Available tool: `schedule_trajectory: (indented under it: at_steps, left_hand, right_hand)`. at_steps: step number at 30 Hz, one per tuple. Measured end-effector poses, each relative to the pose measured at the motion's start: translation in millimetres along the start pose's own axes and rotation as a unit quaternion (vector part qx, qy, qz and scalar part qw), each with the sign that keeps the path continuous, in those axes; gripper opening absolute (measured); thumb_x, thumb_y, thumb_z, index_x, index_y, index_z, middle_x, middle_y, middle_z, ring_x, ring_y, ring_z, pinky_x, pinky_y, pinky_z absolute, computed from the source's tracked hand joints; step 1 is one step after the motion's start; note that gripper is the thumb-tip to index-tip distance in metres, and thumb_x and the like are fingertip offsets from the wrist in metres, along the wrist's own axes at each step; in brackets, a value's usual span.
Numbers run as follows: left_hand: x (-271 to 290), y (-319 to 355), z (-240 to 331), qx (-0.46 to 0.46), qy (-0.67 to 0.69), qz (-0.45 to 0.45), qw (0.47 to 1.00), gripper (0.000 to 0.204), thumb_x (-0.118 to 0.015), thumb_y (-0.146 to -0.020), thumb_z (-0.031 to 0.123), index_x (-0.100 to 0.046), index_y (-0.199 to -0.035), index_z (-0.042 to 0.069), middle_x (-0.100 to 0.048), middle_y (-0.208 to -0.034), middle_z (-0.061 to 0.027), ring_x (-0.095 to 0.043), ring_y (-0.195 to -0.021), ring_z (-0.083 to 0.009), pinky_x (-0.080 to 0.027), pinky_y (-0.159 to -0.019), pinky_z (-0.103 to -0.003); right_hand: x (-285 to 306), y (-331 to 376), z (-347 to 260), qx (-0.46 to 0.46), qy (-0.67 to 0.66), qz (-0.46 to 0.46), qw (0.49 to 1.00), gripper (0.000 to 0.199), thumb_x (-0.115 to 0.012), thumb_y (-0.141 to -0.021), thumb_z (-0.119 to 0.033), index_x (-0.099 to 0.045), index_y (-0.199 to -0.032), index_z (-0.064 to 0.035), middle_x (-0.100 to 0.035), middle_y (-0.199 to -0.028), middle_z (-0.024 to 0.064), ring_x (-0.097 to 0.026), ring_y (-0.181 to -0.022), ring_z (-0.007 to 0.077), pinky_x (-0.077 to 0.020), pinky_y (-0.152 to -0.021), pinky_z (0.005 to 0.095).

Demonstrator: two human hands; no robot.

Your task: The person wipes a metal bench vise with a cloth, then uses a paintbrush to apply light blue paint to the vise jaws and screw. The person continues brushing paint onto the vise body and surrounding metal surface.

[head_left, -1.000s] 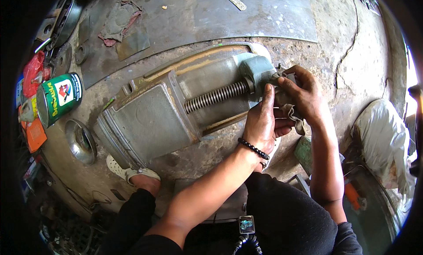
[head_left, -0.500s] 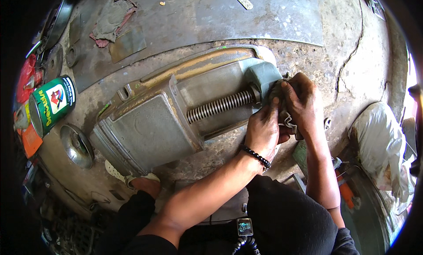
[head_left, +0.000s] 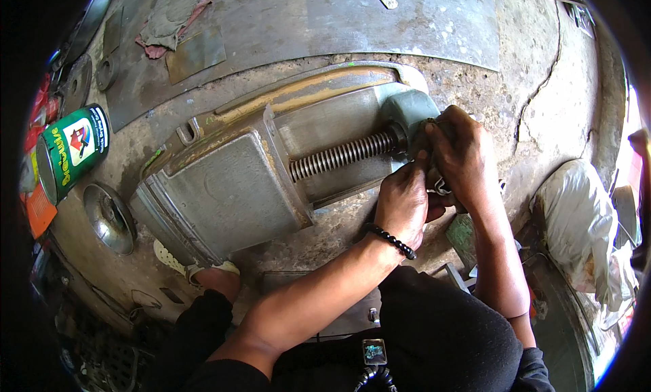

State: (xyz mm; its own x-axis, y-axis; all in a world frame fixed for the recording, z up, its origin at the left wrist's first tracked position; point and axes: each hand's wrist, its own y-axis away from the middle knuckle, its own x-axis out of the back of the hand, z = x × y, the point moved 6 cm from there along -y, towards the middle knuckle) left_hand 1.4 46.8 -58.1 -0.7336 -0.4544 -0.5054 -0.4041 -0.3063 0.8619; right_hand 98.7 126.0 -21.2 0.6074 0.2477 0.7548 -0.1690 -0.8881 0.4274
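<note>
A large grey machine vise (head_left: pixel 227 189) lies in front of me, with a threaded screw (head_left: pixel 342 156) along its open middle. Its blue-green end block (head_left: pixel 409 111) is at the right. Both my hands are closed together at that end. My left hand (head_left: pixel 403 201), with a black bead bracelet on the wrist, pinches a crumpled grey-brown rag (head_left: pixel 439 184) from below. From the right, my right hand (head_left: pixel 466 155) grips the same rag against the screw's end. Most of the rag and the part under it are hidden by my fingers.
To the left stand a green paint can (head_left: pixel 74 150) and a shiny metal bowl (head_left: pixel 110 218). A flat metal sheet (head_left: pixel 420 29) lies beyond the vise, with a grey cloth (head_left: pixel 175 18) on its left part. A white sack (head_left: pixel 576 219) sits at the right.
My right fingers have shifted and curled closer over the rag, of which less shows now. The whole view has moved slightly; the vise stays in place.
</note>
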Motion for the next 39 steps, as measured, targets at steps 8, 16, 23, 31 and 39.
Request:
schedule_trajectory:
  at_steps: [8,16,23,31,39]
  left_hand:
    - [5,-4,-4,0.016,-0.003,-0.015,1.000,0.039,-0.048,-0.106,0.037,-0.056,-0.124,0.003,-0.067,-0.103,-0.0065,-0.070,-0.069,-0.0161,-0.053,-0.051,-0.022]
    - [35,65,-14,-0.066,0.009,0.059,0.996,0.033,-0.040,-0.109,0.030,-0.055,-0.119,0.003,-0.064,-0.093,-0.0048,-0.066,-0.078,-0.0131,-0.058,-0.060,-0.028]
    - [27,53,-48,-0.048,-0.118,-0.037,0.991,0.037,-0.056,-0.103,0.036,-0.064,-0.107,0.000,-0.069,-0.085,-0.0050,-0.068,-0.065,-0.0114,-0.058,-0.055,-0.024]
    - [2,49,-19,-0.160,-0.170,-0.110,0.966,0.041,-0.071,-0.096,0.025,-0.061,-0.123,-0.003,-0.069,-0.096,-0.0050,-0.064,-0.085,-0.0080,-0.052,-0.076,-0.024]
    - [-11,50,6,-0.335,-0.329,-0.060,0.881,0.023,-0.073,-0.091,0.005,-0.064,-0.110,-0.004,-0.071,-0.098,-0.0084,-0.064,-0.083,-0.0079,-0.053,-0.072,-0.025]
  right_hand:
    - [-1,-3,-9,0.050,0.001,-0.015,0.999,0.016,-0.066,-0.091,-0.012,-0.060,-0.088,0.0021,-0.063,-0.072,0.0183,-0.059,-0.061,0.0244,-0.0482,-0.062,0.0379]
    - [-8,45,-44,0.161,-0.160,-0.135,0.964,0.020,-0.072,-0.085,-0.013,-0.066,-0.096,0.0013,-0.066,-0.085,0.0205,-0.067,-0.082,0.0399,-0.0531,-0.071,0.0429]
    - [8,76,32,-0.145,-0.324,-0.141,0.924,0.032,-0.075,-0.090,-0.012,-0.067,-0.117,0.0022,-0.070,-0.100,0.0063,-0.063,-0.092,0.0120,-0.0517,-0.085,0.0284]
    - [35,77,48,-0.093,-0.442,-0.181,0.873,0.030,-0.074,-0.088,-0.009,-0.067,-0.116,-0.0001,-0.066,-0.108,0.0050,-0.060,-0.104,0.0135,-0.0475,-0.095,0.0294]
    - [17,93,67,-0.119,-0.544,-0.121,0.822,0.062,-0.077,-0.089,-0.026,-0.050,-0.140,-0.0048,-0.061,-0.124,0.0095,-0.055,-0.118,0.0188,-0.0423,-0.104,0.0342]
